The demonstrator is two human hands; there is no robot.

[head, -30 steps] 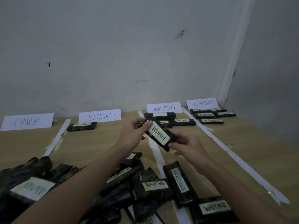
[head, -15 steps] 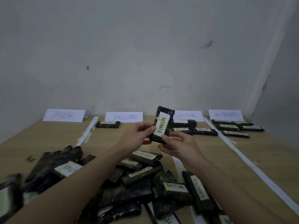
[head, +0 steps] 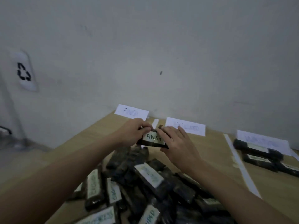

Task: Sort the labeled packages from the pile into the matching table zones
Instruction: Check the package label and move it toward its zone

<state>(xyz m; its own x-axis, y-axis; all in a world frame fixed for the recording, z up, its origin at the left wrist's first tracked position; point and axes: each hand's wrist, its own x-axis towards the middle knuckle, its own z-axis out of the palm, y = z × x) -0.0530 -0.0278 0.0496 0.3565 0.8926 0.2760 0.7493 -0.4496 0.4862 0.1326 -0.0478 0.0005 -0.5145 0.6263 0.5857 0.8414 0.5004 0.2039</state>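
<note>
A black package with a white FINISH label (head: 153, 139) is held level in the air above the far end of the pile. My left hand (head: 135, 132) grips its left end with curled fingers. My right hand (head: 175, 143) holds its right end between thumb and fingers. The FINISH zone sign (head: 131, 111) leans on the wall just beyond my hands. The pile of black labeled packages (head: 145, 183) lies on the wooden table (head: 208, 151) below my forearms.
The EXCLUDED sign (head: 185, 126) stands right of a white tape strip (head: 155, 123). Further right, another tape line (head: 239, 162) borders the WAITING sign (head: 260, 141), where several black packages (head: 257, 152) lie. A recycling symbol sheet (head: 24, 72) hangs on the left wall.
The view has swung left, so the FINISH sign now sits ahead. Both hands turned the FINISH package from upright to level and carried it toward that sign.
</note>
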